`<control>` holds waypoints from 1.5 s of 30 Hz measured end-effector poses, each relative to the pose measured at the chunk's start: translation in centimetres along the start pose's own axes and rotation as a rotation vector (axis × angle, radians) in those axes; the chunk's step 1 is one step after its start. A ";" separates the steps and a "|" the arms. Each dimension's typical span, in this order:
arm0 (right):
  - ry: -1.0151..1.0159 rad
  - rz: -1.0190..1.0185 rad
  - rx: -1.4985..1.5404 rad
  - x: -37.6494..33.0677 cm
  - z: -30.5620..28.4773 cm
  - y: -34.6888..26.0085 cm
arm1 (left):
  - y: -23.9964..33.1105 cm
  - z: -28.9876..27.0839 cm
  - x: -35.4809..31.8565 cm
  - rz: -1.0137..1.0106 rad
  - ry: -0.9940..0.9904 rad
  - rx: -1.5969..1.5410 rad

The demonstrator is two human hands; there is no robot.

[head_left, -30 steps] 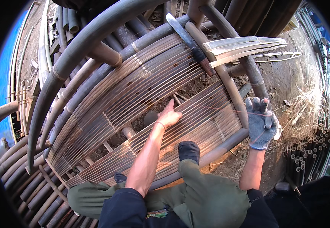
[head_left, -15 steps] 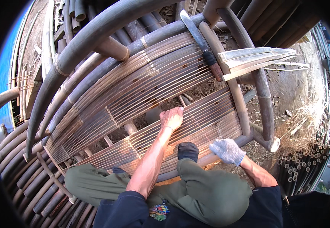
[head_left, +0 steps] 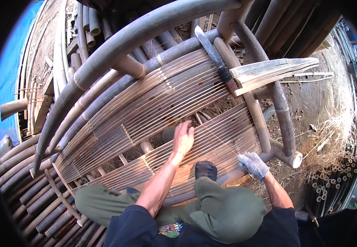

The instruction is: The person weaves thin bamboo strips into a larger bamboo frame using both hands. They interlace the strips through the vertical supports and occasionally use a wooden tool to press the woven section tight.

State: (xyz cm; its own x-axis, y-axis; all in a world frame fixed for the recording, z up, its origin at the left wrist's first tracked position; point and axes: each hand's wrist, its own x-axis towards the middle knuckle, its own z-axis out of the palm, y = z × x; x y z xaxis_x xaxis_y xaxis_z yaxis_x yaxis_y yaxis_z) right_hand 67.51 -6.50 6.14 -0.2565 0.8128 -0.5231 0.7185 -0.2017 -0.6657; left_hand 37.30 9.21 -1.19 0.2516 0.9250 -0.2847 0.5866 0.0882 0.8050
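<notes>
String: thin and reddish (head_left: 218, 139), it runs straight over the slats (head_left: 238, 119), from near the left hand (head_left: 183, 138) to the right hand (head_left: 253, 164).
Left hand: bare, with bent fingers, at the edge of the slats by the gap (head_left: 217, 110). I cannot tell if it has hold of the string.
Right hand: in a grey glove, fingers closed on the string, near the front pole (head_left: 230, 176).
Good pulling: I think a slow, even pull is best. A hard jerk could snap the string or bend the thin slats.
Good tying: the string should lie flat, with no twist, and the slats should sit side by side.
Foot: in a dark sock (head_left: 206, 170), it rests on the slats. It may help to press them down.
Knife: it lies on the seat (head_left: 256, 117) with its blade bare (head_left: 215, 57), so elbows should mind it.
Shirt: it has a bright print (head_left: 171, 229), but I can read no words there.
Knife writing: none that I can read.
</notes>
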 end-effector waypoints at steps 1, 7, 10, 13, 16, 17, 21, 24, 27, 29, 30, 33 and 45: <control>0.150 -0.120 -0.218 0.4 1.9 2.4 | 0.1 -0.9 -0.8 0.147 0.154 0.215; 0.732 0.106 -0.319 9.7 -0.8 -3.8 | -5.3 -10.9 -1.6 0.275 0.223 0.876; 0.964 0.057 -0.433 16.5 -3.1 -4.1 | -6.0 -12.5 -1.3 0.547 0.146 0.963; 0.812 0.175 -0.602 19.3 -4.3 -2.5 | -5.6 -12.0 -2.1 0.476 0.037 0.901; 1.001 -0.127 -0.484 20.0 -4.1 -2.6 | -5.2 -12.4 -3.3 0.431 -0.019 0.670; 0.998 -0.134 -0.440 20.2 -3.8 -3.1 | -5.3 -12.7 -3.4 0.408 -0.010 0.616; 0.864 -0.183 -0.477 19.3 -2.4 -3.2 | -4.4 -12.4 -3.4 0.211 -0.084 0.883; 0.845 -0.238 -0.612 19.4 -1.4 -1.3 | -5.3 -11.8 -3.4 0.182 0.005 0.733; 0.900 -0.280 -0.449 21.1 -0.9 1.6 | -7.5 -11.5 -3.9 0.291 0.183 0.698; 0.835 -0.200 -0.543 21.2 -1.3 2.3 | -8.4 -10.6 -5.0 0.263 0.183 0.612; 0.798 -0.165 -0.500 21.2 -1.1 2.1 | -8.7 -10.4 -5.7 0.232 0.163 0.568; 0.791 -0.232 -0.584 21.1 -1.0 2.7 | -9.1 -9.9 -6.6 0.205 0.216 0.541; 0.547 -0.166 -0.670 20.9 -5.8 -3.7 | -4.4 -9.2 -5.5 0.327 0.190 0.676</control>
State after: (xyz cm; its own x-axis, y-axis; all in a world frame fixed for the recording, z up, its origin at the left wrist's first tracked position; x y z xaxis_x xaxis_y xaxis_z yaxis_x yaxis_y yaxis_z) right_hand 63.21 14.35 0.78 -0.1695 0.9855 -0.0047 0.9715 0.1662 -0.1688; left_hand 26.26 7.11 1.60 0.3918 0.9183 0.0560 0.8632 -0.3880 0.3231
